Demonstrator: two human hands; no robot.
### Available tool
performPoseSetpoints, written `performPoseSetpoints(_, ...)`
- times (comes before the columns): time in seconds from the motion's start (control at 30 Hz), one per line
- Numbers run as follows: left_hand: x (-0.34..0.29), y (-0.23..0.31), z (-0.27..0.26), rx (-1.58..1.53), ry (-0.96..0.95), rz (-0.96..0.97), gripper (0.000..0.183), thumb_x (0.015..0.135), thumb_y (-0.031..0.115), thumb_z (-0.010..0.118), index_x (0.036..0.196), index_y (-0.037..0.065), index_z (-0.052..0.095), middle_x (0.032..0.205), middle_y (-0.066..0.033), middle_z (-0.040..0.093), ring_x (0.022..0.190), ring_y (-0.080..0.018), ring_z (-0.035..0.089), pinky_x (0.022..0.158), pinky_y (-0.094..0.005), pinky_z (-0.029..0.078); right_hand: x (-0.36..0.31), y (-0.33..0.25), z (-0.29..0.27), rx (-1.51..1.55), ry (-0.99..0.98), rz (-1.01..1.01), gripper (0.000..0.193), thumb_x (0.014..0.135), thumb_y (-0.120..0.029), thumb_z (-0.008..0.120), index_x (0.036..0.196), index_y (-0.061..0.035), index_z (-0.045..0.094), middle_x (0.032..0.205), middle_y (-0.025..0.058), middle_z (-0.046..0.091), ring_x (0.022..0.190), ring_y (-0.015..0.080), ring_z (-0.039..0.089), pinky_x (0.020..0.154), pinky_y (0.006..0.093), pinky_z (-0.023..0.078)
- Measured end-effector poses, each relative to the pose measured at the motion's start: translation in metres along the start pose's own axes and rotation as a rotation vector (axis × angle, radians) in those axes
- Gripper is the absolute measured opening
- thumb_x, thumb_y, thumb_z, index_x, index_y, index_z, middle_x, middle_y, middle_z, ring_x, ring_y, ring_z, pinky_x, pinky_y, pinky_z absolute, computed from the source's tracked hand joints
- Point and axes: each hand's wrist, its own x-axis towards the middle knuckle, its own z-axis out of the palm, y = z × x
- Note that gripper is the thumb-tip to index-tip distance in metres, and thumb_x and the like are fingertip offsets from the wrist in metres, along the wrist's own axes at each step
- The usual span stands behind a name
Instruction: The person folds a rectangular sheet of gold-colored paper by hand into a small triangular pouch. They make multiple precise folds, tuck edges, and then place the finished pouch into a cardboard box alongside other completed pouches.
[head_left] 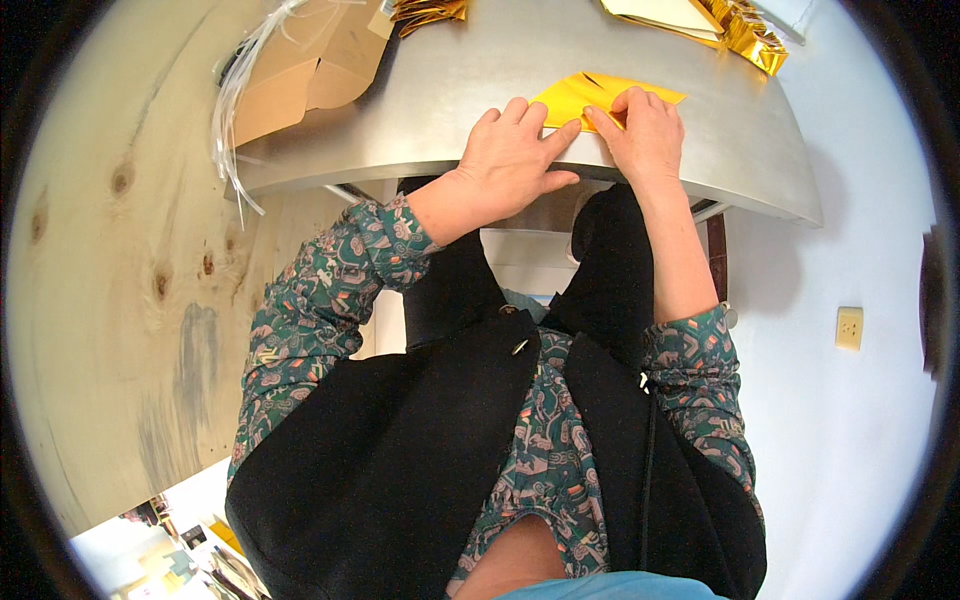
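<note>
A shiny yellow-gold sheet of paper [578,92], partly folded, lies near the front edge of the metal table. My left hand [508,158] rests at the sheet's left end, its fingers stretched out and spread, with fingertips touching the paper and the thumb off it. At the right part of the sheet my right hand [648,142] is closed, thumb and fingers pinching the paper along a fold. Beneath my fingers some of the sheet is hidden.
The grey metal table [440,110] has a curved-looking front edge. On its left sit an open cardboard box [340,65] and white plastic strips [228,125]. Folded gold pieces [428,12] lie at the back. At the far right are a paper stack [670,14] and more folded gold pieces [755,48].
</note>
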Motion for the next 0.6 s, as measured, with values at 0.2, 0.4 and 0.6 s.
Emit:
performPoseSetpoints(0.2, -0.009, -0.006, -0.001, -0.016, 0.041, -0.020, 0.061, 0.082, 0.049, 0.074, 0.132, 0.014, 0.061, 0.114, -0.0056, 0.060, 0.108, -0.0252, 0.057, 0.086, -0.0398, 0.049, 0.004, 0.002, -0.001, -0.004, 0.012, 0.005, 0.042, 0.084, -0.048, 0.075, 0.095, -0.0094, 0.067, 0.099, 0.0093, 0.067, 0.103, 0.0326, 0.060, 0.097, 0.0472, 0.043)
performPoseSetpoints(0.4, -0.042, -0.012, -0.008, 0.001, -0.017, -0.068, 0.062, 0.083, 0.043, 0.076, 0.132, 0.008, 0.059, 0.130, -0.0060, 0.060, 0.117, -0.0280, 0.055, 0.095, -0.0406, 0.047, -0.013, 0.007, 0.008, 0.022, -0.034, 0.021, 0.042, 0.083, -0.049, 0.076, 0.095, -0.0098, 0.067, 0.099, 0.0092, 0.067, 0.104, 0.0324, 0.060, 0.098, 0.0470, 0.043)
performPoseSetpoints(0.6, -0.050, -0.019, -0.001, -0.036, -0.059, -0.110, 0.062, 0.085, 0.040, 0.075, 0.134, 0.006, 0.056, 0.135, -0.0091, 0.058, 0.124, -0.0308, 0.053, 0.101, -0.0427, 0.045, -0.010, 0.012, 0.016, 0.026, -0.054, 0.032, 0.042, 0.083, -0.049, 0.076, 0.094, -0.0103, 0.066, 0.098, 0.0093, 0.067, 0.103, 0.0322, 0.060, 0.098, 0.0472, 0.043)
